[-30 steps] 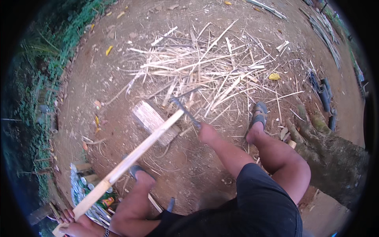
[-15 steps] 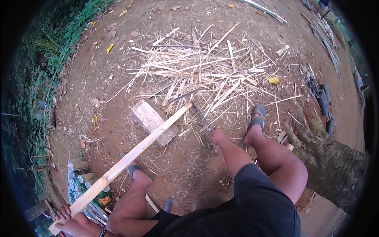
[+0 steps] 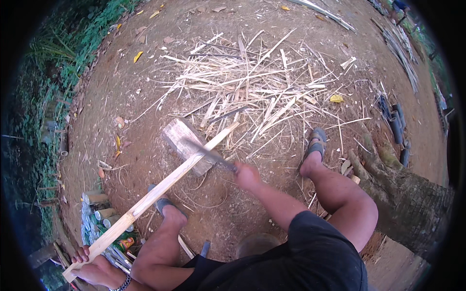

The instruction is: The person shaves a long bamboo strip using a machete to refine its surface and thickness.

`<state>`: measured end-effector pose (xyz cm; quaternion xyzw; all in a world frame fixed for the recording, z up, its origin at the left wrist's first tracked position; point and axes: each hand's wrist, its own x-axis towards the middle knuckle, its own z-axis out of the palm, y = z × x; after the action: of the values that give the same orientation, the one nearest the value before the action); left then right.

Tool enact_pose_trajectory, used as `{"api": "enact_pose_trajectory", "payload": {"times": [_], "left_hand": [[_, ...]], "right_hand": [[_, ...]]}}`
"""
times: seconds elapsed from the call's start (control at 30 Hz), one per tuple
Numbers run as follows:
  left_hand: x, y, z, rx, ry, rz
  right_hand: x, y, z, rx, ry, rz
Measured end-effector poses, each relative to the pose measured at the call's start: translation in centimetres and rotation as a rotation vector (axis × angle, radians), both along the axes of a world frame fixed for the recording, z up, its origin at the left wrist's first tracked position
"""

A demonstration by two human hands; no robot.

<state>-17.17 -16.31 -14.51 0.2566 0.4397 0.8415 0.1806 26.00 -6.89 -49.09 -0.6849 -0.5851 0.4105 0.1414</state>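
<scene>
A long pale split bamboo strip (image 3: 160, 191) slants across the view, from the lower left up to the middle. Its near end is gripped by my left hand (image 3: 98, 267), fingers wrapped round it. Farther along, the strip rests over a squared wooden block (image 3: 180, 138) on the ground. My right hand (image 3: 248, 176) is closed round the handle of a knife (image 3: 213, 156), whose blade is smeared by motion. The blade crosses the strip above the block; whether it touches the wood I cannot tell.
Ahead lies a wide heap of bamboo slivers (image 3: 242, 82). My sandalled feet stand either side, the right foot (image 3: 315, 143) near a tree trunk (image 3: 407, 208). Cut bamboo tubes and bottles (image 3: 104, 216) lie at the lower left. Dark pipes (image 3: 397, 121) lie at right.
The knife has moved left and nearer to me, from the strip's far tip to above the block. My left hand has shifted slightly, still holding the bamboo strip.
</scene>
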Motion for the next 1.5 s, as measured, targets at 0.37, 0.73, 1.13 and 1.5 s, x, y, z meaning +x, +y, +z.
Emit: {"api": "enact_pose_trajectory", "payload": {"times": [0.37,0.73,1.13,1.5], "left_hand": [[2.4,2.0,1.6,-0.147,-0.004,0.190],[0.6,1.2,1.3,-0.115,-0.002,0.092],[6.6,3.5,-0.5,0.079,-0.068,-0.055],[9.0,1.0,0.9,0.238,-0.056,-0.514]], "right_hand": [[2.2,1.6,-6.9,-0.240,-0.112,-0.279],[5.2,0.8,-8.5,-0.433,-0.190,-0.105],[4.5,-3.1,-5.5,-0.442,0.668,-0.561],[2.8,-8.6,2.0,-0.241,0.732,-0.485]]}}
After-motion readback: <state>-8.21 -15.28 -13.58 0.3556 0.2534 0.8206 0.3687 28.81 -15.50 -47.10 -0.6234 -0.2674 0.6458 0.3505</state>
